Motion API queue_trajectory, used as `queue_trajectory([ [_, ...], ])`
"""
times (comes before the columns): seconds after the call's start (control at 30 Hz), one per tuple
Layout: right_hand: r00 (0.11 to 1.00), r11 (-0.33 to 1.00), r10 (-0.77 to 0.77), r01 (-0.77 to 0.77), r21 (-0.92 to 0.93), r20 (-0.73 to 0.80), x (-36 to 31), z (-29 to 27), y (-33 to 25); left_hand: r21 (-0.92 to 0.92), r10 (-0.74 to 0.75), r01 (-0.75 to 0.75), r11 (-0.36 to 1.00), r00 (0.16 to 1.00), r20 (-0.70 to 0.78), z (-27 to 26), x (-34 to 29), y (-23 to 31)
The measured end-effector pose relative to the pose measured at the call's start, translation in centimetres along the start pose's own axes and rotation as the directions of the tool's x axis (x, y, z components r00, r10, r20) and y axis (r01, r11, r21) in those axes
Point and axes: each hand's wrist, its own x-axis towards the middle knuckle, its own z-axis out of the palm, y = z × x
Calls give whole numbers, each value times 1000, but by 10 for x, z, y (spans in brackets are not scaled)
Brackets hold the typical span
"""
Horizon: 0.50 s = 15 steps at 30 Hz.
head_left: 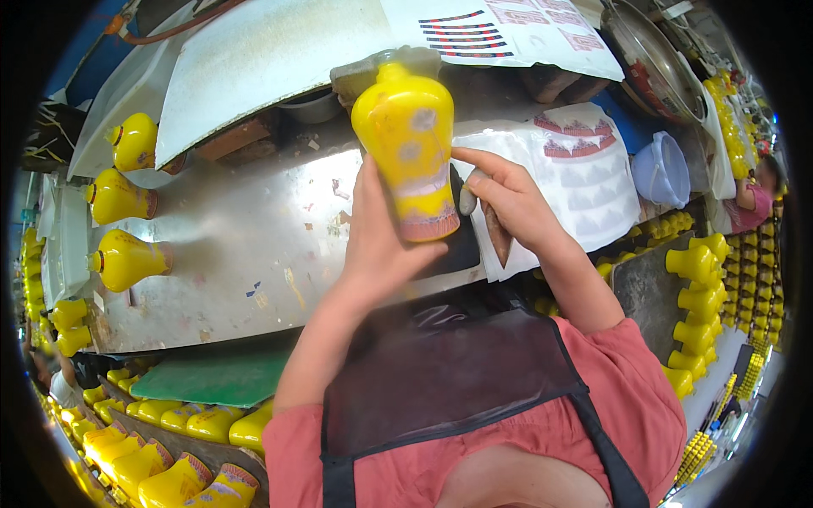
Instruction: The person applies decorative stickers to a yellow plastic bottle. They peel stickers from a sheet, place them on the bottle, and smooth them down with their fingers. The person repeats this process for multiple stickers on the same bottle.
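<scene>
A glossy yellow vase (405, 123) with greyish pale patches and a pink-blue patterned band round its foot stands in front of me, its neck toward the far side. My left hand (373, 241) supports its lower left side, thumb stretched across below the foot. At the vase's right, my right hand (518, 203) reaches its index finger to the wall. A brown, pointed, flat piece like a scraper (498, 239) is held in that hand's curled fingers. Something grey and rounded (467, 199) shows at its fingertips; whether it is a finger cover I cannot tell.
Three yellow vases (123, 201) lie along the metal table's (246, 229) left side. Sheets of patterned decals (584, 173) spread at right, beside a pale blue bucket (660, 169). A white board (254, 72) is raised at the back. Many vases line both sides; a green board (207, 377) sits lower left.
</scene>
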Motion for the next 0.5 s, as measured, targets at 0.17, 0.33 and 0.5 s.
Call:
queue_trajectory([
  [0.17, 992, 985, -63, 45, -169, -106, -5, 17, -4, 34, 145, -142, 989, 981, -127, 10, 8, -5],
  [0.33, 987, 985, 1, -29, -171, -159, -13, 26, -11, 14, 183, -182, 983, 973, -141, 15, 8, -19],
  [0.5, 979, 977, -55, 13, -211, -196, -14, 32, -5, 4, 176, -177, 984, 977, -122, 15, 7, -24],
])
